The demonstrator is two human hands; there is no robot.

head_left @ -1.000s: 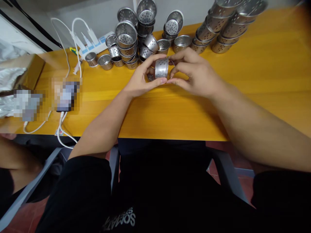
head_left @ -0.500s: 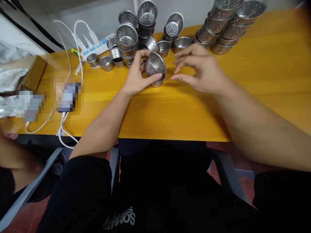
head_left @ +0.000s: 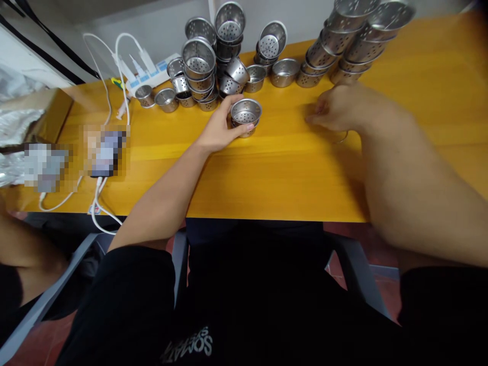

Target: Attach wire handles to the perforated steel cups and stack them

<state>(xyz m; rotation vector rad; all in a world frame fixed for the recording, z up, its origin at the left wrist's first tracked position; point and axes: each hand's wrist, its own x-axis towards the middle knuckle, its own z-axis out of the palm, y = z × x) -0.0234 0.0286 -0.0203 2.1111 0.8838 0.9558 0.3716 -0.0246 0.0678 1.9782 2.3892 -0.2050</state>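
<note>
Fingers and thumb of my left hand point(head_left: 221, 124) are closed around a perforated metal cup point(head_left: 246, 108), which stands upright in the middle of the table. A second rim shows below its own, so it seems nested in another cup. My right hand point(head_left: 337, 109) is apart from it, over the table in front of the right-hand stacks. Its fingers are curled and smeared by motion, and I cannot see whether they hold anything. Below that wrist shows a thin curved line point(head_left: 340, 138), too small to name.
Several stacks of perforated cups point(head_left: 199, 58) line the wall, with tall leaning stacks point(head_left: 348, 43) at the right. A power strip point(head_left: 152, 76), a cabled phone point(head_left: 108, 152) and a cardboard box point(head_left: 57, 114) lie left. Another person's arm point(head_left: 30, 236) is at lower left.
My right hand has moved right, away from the cups, and its fingers have curled. The upper cup in my left hand has gone from tilted to upright.
</note>
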